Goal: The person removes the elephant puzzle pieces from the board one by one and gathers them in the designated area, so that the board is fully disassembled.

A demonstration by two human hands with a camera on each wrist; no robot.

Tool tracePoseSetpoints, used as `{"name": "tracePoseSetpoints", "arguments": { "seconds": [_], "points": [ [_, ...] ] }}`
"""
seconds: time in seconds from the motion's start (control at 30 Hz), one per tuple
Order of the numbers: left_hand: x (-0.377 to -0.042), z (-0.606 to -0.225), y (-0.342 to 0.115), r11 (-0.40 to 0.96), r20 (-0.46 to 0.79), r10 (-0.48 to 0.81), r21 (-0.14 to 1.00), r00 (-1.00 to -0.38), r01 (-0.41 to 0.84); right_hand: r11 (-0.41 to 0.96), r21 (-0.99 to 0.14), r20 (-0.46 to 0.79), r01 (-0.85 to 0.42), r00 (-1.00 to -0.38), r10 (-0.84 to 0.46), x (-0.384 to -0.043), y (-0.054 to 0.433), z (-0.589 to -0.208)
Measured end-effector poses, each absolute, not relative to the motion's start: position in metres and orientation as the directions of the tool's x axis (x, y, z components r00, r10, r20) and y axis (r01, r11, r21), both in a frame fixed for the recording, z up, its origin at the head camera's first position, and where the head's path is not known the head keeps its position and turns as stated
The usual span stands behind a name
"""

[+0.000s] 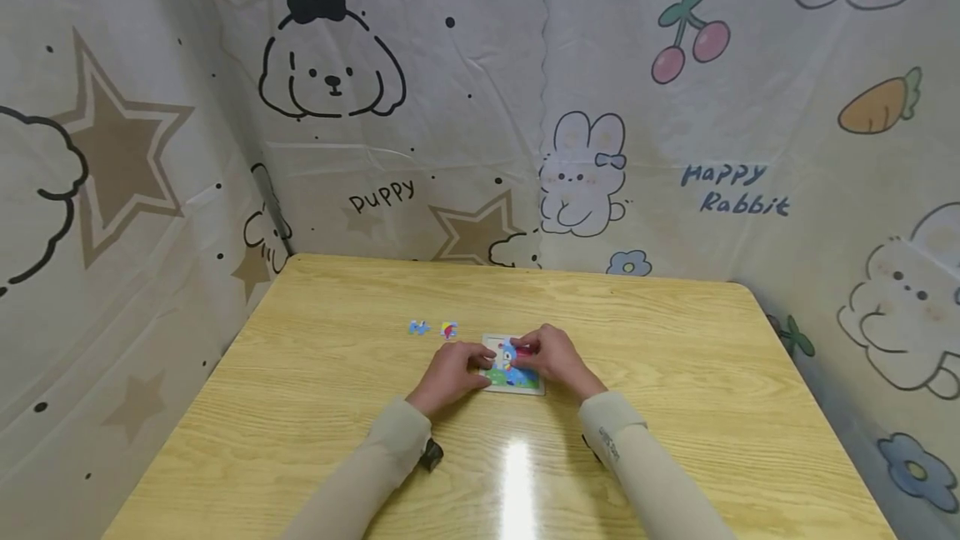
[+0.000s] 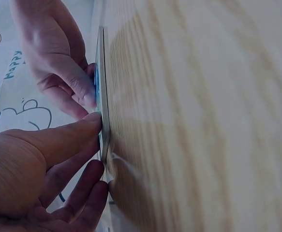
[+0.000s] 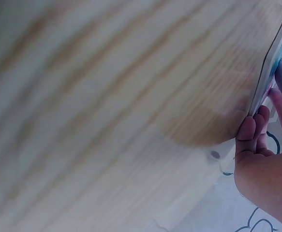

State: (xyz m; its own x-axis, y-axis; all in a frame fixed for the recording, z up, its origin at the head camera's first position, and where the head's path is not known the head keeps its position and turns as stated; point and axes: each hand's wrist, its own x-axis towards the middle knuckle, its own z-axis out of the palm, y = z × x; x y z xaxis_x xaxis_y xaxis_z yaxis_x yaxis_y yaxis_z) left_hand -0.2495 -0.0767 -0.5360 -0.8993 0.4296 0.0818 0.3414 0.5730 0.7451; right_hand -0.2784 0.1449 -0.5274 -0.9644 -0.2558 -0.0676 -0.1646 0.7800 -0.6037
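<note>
A small jigsaw puzzle in a pale flat frame (image 1: 517,391) lies on the table, its picture blue, green and red. My left hand (image 1: 450,375) grips the frame's left side, with the thumb (image 2: 85,126) on its near edge and other fingers bent against its side. Over the upper right part, my right hand (image 1: 553,355) holds a puzzle piece (image 1: 511,347) between thumb and index finger, low over the board; the fingers partly hide it. In the right wrist view, the last fingers (image 3: 247,129) touch the frame's edge (image 3: 262,84). A bare pale patch shows at the upper left of the frame.
Two loose puzzle pieces lie beyond my left hand: a blue one (image 1: 418,327) and a yellow, red and blue one (image 1: 448,329). The wooden table (image 1: 337,307) meets a cartoon-printed cloth (image 1: 465,107) at its back and sides.
</note>
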Motion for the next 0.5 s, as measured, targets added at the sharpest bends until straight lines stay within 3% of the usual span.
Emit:
{"name": "tracePoseSetpoints", "arguments": {
  "seconds": [0.5],
  "points": [
    [-0.2469,-0.5363,-0.074,0.571,0.09,0.444,0.739,-0.892,0.358,0.771,-0.611,-0.057,-0.18,-0.961,-0.269,-0.2775,0.1477,-0.5304]
  ]
}}
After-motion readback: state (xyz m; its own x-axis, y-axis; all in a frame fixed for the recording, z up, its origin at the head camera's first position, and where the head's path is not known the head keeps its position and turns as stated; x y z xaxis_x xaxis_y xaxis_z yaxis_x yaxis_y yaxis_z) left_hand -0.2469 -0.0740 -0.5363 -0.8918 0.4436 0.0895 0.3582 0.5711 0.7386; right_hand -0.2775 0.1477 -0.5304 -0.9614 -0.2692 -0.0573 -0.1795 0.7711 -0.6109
